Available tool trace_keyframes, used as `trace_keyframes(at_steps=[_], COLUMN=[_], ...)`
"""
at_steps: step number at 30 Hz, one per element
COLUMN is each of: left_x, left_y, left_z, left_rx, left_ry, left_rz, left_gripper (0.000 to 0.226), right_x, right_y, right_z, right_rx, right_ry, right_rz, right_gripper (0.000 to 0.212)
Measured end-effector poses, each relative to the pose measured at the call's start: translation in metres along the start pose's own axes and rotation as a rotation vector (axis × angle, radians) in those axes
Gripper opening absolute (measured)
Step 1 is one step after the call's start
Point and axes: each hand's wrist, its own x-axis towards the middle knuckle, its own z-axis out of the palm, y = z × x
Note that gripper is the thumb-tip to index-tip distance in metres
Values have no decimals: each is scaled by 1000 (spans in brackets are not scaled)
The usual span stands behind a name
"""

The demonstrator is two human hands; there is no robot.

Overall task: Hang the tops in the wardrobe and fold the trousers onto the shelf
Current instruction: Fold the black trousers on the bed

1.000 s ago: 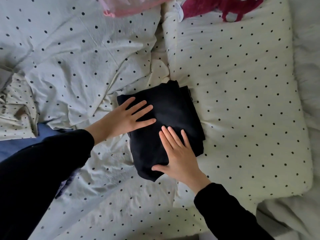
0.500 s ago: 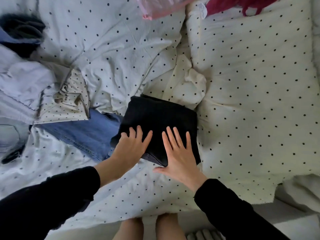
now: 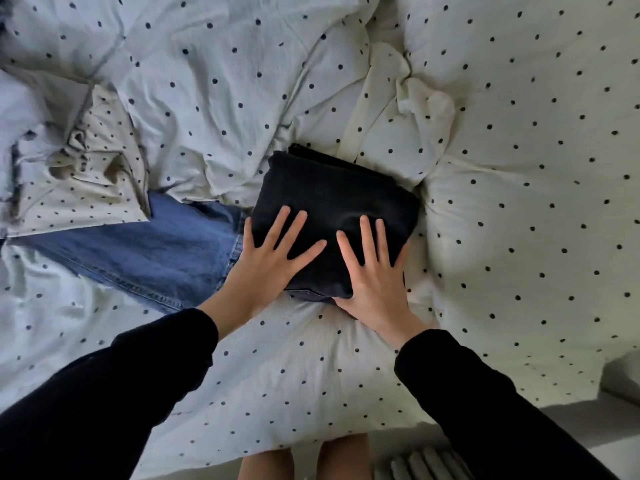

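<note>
Folded black trousers [image 3: 332, 216] on a rumpled dotted duvet [image 3: 214, 81] on the bed, left hand [image 3: 270, 261] and right hand [image 3: 374, 275] flat on them with fingers straight, blue jeans [image 3: 145, 251] touching at left, dotted pillow [image 3: 526, 202] at right

One head-worn wide-angle view looks steeply down, close over both hands, the polka-dot duvet [image 3: 214, 84] stretching beyond them.

The blue jeans [image 3: 145, 251] run under a dotted cream garment [image 3: 86, 174] at centre left, so their upper part is hidden. The right hand [image 3: 375, 282] covers the near corner of the folded black trousers [image 3: 332, 202]. At the upper-left edge sits a dark blur I cannot identify. Both sleeves are cut off by the bottom edge.
</note>
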Motion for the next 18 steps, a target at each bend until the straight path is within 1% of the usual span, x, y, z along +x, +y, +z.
trace_keyframes(at_steps=[3,5,7,10,12,14,16,18], left_x=[1,-2,-7,-14,-20,-24,-31,-42], left_y=[1,7,15,22,28,34,37,36], left_z=[3,-4,-17,-41,-73,-106,-148,-183], left_rx=[-12,-16,-23,-3,19,23,35,49], left_ry=[35,50,81,156,228,280,343,391], left_rz=[-17,-46,-66,-92,-128,-179,-256,-329], left_gripper=[95,88,79,76,64,52,52,62], right_x=[0,-1,-6,-18,-28,-33,-34,-31], right_y=[0,-1,-1,1,6,11,12,5], right_z=[4,0,-10,-28,-59,-91,-134,-174], right_rx=[11,18,23,43,58,69,46,18], right_ry=[40,58,88,144,194,244,292,337], right_rz=[-8,-15,-24,-55,-100,-149,-223,-307], right_gripper=[101,92,83,75,76,83,85,83])
